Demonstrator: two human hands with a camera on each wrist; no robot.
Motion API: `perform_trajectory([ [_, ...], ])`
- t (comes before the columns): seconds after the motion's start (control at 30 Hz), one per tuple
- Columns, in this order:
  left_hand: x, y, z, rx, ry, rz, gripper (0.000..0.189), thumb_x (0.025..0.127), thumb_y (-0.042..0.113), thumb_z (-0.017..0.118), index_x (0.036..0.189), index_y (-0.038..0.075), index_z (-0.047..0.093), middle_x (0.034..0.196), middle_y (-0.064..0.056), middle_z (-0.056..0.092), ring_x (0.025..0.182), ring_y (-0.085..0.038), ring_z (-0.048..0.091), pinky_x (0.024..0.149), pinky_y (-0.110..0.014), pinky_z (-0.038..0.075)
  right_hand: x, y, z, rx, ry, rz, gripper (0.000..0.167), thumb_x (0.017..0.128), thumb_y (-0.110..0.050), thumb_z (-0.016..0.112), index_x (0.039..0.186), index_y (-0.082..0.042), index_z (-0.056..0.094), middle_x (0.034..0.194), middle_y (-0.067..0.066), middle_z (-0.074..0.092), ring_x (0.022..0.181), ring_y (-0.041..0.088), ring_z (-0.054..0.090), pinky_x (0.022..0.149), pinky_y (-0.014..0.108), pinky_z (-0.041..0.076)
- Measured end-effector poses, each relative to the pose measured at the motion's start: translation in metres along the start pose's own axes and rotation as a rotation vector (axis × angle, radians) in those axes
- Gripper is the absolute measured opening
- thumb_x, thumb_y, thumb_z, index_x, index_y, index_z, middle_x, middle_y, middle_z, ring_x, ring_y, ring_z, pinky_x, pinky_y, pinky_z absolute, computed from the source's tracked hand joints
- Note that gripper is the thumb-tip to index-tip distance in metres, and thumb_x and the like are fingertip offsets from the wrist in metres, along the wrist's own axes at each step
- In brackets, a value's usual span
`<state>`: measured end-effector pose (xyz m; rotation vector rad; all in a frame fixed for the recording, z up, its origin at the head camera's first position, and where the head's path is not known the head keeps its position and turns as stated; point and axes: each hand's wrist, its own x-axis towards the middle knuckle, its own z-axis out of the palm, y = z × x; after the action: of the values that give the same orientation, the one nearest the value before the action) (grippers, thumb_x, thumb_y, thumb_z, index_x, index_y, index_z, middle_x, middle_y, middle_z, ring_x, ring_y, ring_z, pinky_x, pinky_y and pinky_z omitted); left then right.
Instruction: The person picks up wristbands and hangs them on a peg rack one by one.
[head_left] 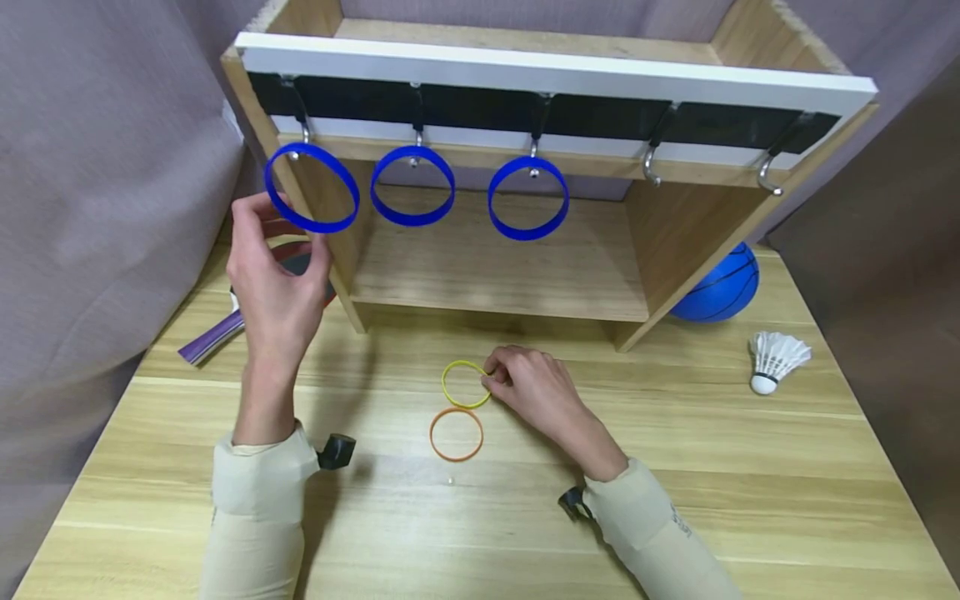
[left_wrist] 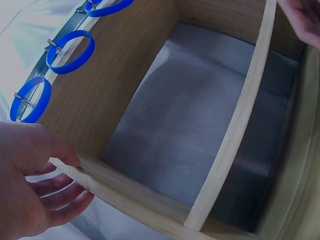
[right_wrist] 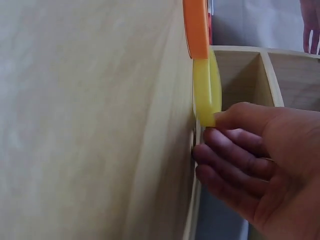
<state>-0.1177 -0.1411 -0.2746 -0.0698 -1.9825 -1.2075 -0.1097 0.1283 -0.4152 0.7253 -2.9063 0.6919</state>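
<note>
My left hand (head_left: 277,258) grips the left side panel of a wooden shelf (head_left: 487,258), thumb and fingers on either side of its edge (left_wrist: 85,180). On the tabletop, my right hand (head_left: 536,387) pinches the right edge of a yellow wristband (head_left: 444,385) between thumb and fingertips; the right wrist view shows the thumb against the yellow wristband (right_wrist: 205,92). An orange wristband (head_left: 432,448) lies just in front of it. Three blue wristbands, the left one (head_left: 330,227), the middle one (head_left: 412,221) and the right one (head_left: 528,235), hang from metal hooks on the shelf's front rail.
Two bare hooks, one (head_left: 651,167) and another (head_left: 767,177), are at the rail's right. A blue ball (head_left: 716,287) and a shuttlecock (head_left: 776,360) are on the right side. A table tennis paddle (head_left: 213,337) lies behind my left hand. One small white speck (head_left: 451,481) is near the orange wristband.
</note>
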Motion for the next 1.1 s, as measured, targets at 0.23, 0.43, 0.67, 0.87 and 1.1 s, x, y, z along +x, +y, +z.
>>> perform_trajectory([
  [0.23, 0.0, 0.002, 0.0, 0.004, 0.0, -0.015, 0.03, 0.087, -0.003, 0.065, 0.114, -0.006, 0.053, 0.109, -0.012, 0.06, 0.096, -0.017, 0.063, 0.078, -0.035, 0.06, 0.002, -0.003, -0.009, 0.173, 0.099, -0.035, 0.005, 0.085, -0.011, 0.074, 0.09, -0.012, 0.072, 0.079, -0.003, 0.069, 0.068, 0.006, 0.064, 0.057, 0.015, 0.054],
  [0.43, 0.0, 0.002, 0.001, 0.0, -0.005, -0.01, 0.029, 0.088, -0.001, 0.065, 0.114, -0.005, 0.054, 0.109, -0.012, 0.06, 0.096, -0.017, 0.063, 0.077, -0.034, 0.06, 0.001, -0.005, -0.021, 0.298, 0.147, -0.093, 0.009, 0.084, -0.005, 0.077, 0.091, -0.007, 0.072, 0.083, 0.001, 0.071, 0.071, 0.011, 0.067, 0.06, 0.014, 0.055],
  [0.67, -0.001, 0.002, 0.0, 0.006, 0.001, -0.026, 0.03, 0.087, -0.002, 0.065, 0.114, -0.006, 0.053, 0.109, -0.012, 0.06, 0.097, -0.015, 0.062, 0.077, -0.033, 0.06, -0.001, -0.007, -0.034, 0.322, 0.16, -0.114, 0.008, 0.085, -0.008, 0.077, 0.092, -0.01, 0.073, 0.086, -0.002, 0.072, 0.073, 0.009, 0.067, 0.06, 0.016, 0.056],
  [0.87, -0.001, 0.003, 0.0, -0.002, -0.01, -0.018, 0.03, 0.088, -0.002, 0.064, 0.115, -0.007, 0.053, 0.109, -0.012, 0.06, 0.098, -0.015, 0.062, 0.077, -0.032, 0.06, -0.008, -0.015, -0.086, 0.55, 0.283, -0.079, 0.012, 0.084, -0.007, 0.078, 0.095, -0.013, 0.075, 0.09, -0.005, 0.073, 0.072, 0.011, 0.067, 0.061, 0.024, 0.059],
  [1.1, -0.002, -0.001, -0.001, 0.018, -0.006, -0.018, 0.032, 0.088, -0.002, 0.066, 0.116, -0.008, 0.052, 0.11, -0.014, 0.06, 0.098, -0.016, 0.062, 0.077, -0.037, 0.061, -0.005, -0.04, -0.166, 1.152, 0.861, -0.216, 0.02, 0.08, 0.017, 0.07, 0.097, 0.024, 0.061, 0.09, 0.033, 0.066, 0.072, 0.032, 0.069, 0.059, 0.031, 0.06],
])
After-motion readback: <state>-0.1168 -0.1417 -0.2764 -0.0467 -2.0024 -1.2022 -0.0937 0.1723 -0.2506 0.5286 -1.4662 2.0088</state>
